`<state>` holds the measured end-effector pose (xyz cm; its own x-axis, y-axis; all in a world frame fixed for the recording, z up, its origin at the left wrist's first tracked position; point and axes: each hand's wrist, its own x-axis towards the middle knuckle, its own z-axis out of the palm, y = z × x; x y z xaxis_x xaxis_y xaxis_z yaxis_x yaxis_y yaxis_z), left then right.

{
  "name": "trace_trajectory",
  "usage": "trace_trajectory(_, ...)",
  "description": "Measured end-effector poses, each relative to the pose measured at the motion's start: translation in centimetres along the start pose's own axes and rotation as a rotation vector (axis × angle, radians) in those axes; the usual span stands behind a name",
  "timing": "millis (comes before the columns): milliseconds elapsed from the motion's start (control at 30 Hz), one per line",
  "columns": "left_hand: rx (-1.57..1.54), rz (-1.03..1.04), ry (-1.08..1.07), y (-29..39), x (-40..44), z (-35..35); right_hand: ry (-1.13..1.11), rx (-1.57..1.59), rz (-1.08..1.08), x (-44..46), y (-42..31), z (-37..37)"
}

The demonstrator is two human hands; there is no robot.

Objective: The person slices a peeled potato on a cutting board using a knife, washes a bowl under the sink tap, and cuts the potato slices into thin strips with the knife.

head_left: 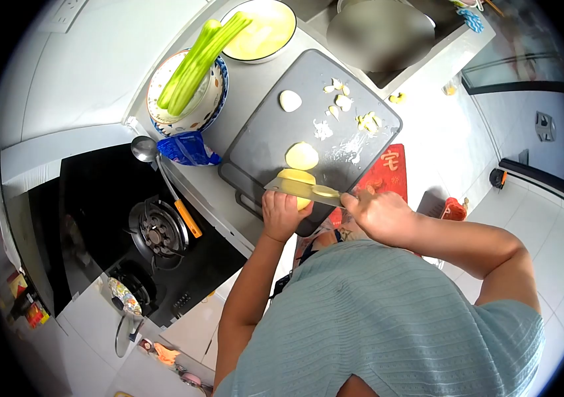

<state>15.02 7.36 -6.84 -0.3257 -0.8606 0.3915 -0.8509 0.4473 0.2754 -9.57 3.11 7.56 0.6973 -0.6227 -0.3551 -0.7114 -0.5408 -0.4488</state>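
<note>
Near the lower edge of a dark grey cutting board [262, 132], my left hand [281, 216] is closed on a yellow peeled potato [303, 202]. My right hand [382, 217] grips the handle of a kitchen knife [288, 188], whose blade lies against the potato close to the left fingers. One cut slice [325, 191] rests by the blade, and another yellow piece [297, 176] sits just beyond it. Farther up the board are a larger potato piece [302, 156], a pale round piece [290, 100], and garlic-like cloves [343, 102] with chopped bits [369, 122].
Celery stalks [202, 63] lie across a patterned bowl [220, 99], beside a white basin [288, 30] of yellowish contents. A blue packet [188, 149] and a ladle [144, 149] with an orange handle are by the black gas stove [97, 192]. The sink [318, 16] is at the top.
</note>
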Motion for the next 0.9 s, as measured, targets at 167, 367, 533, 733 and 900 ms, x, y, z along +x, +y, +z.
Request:
trace_trajectory(167, -0.007, 0.017, 0.006, -0.1, 0.1, 0.1, -0.045, 0.024, 0.005, 0.8, 0.1, 0.0)
trace_trajectory(367, -0.011, -0.003, -0.041, -0.1, 0.2, 0.1, -0.028, 0.118, -0.029, 3.4, 0.8, 1.6)
trace_trajectory(533, -0.041, -0.007, 0.030, 0.0, 0.5, -0.1, -0.002, 0.080, -0.036, 5.0, 0.7, 2.4)
trace_trajectory(733, -0.064, 0.005, 0.069, 0.3, 1.0, -0.5, 0.035, 0.071, -0.049, 5.9, 1.2, 3.9)
trace_trajectory(900, -0.102, 0.012, 0.000, 0.3, 1.4, -1.4, 0.090, 0.068, -0.066, 7.0, 2.1, 5.4)
